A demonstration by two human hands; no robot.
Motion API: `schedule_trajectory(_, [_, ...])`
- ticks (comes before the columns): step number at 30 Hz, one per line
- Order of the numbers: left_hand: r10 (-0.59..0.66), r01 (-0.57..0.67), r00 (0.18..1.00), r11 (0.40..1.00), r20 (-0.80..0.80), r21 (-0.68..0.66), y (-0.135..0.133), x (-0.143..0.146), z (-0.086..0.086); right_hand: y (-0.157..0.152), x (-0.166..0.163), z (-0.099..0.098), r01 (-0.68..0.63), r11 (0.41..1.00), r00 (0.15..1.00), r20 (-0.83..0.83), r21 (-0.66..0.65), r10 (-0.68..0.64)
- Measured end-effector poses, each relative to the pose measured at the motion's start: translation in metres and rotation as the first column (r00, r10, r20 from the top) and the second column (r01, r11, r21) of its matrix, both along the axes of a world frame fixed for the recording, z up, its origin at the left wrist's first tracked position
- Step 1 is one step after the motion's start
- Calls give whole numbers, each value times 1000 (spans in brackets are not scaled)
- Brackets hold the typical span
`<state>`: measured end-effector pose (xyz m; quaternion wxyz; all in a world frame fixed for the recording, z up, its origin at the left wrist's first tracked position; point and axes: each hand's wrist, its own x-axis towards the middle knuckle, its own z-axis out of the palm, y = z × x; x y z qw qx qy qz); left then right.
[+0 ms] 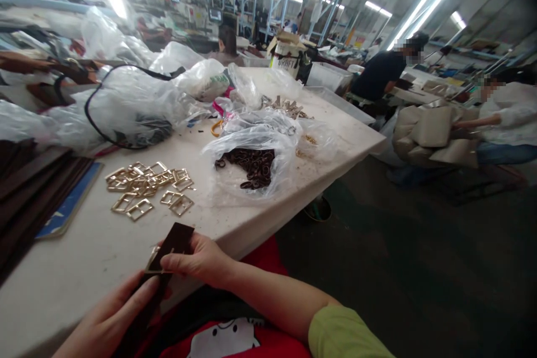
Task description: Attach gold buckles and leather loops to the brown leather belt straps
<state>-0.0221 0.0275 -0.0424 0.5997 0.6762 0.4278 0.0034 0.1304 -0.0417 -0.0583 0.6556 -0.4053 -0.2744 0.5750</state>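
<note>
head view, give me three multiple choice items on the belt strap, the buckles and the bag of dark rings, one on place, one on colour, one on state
1. Where do the loose buckles lie?
A. on the white table, left of the bag of dark rings
B. on the floor
C. inside a cardboard box

2. What colour are the buckles?
A. black
B. gold
C. red

3. How is the dark strap held?
A. lying free on the table
B. in the left hand only
C. in the grip of both hands, with the right hand at its upper end

Answers: 1 A, they are spread on the tabletop beside the bag. 2 B, they shine gold. 3 C, fingers of both hands close on it.
</note>
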Motion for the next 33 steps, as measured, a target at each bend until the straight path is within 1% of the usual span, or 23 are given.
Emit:
schedule_trajectory(3, [34,-32,999,978,7,-204,-3,4,9,-1,-1,-3,69,997,998,11,-16,-69])
schedule_trajectory(5, [60,-57,998,967,7,-247,-5,5,12,-1,-2,-5,137,990,991,9,-30,-137])
schedule_trajectory(7, [68,-60,997,968,23,-244,-7,5,14,-2,-5,-5,168,985,986,21,-38,-167])
schedule_trajectory(11, [63,-36,988,981,141,-190,-12,4,18,-7,-17,-4,138,989,990,48,-47,-136])
schedule_trajectory(14, [63,-27,981,981,185,-193,-14,3,19,-11,-23,-4,139,986,988,83,-97,-131])
schedule_trajectory(17, [71,-25,971,980,229,-197,-14,0,20,-15,-23,-5,81,990,989,135,-116,-65])
schedule_trajectory(20, [82,-29,969,974,234,-223,-14,-7,21,-18,-21,-4,2,994,993,121,-111,11])
schedule_trajectory(24, [45,1,982,971,185,-241,-12,-15,22,-19,-20,-3,9,992,997,84,-125,2])
schedule_trajectory(26, [14,21,986,978,165,-209,-10,-18,21,-18,-21,-4,18,993,996,90,-116,-8])
schedule_trajectory(28, [-18,41,985,991,172,-131,-8,-17,19,-17,-24,-4,32,993,994,110,-114,-19])
schedule_trajectory(31, [-27,25,979,1000,202,10,-7,-13,17,-17,-29,-4,59,991,988,148,-123,-40])
schedule_trajectory(33, [-37,27,974,999,222,45,-7,-11,16,-18,-31,-4,74,988,984,170,-138,-50])
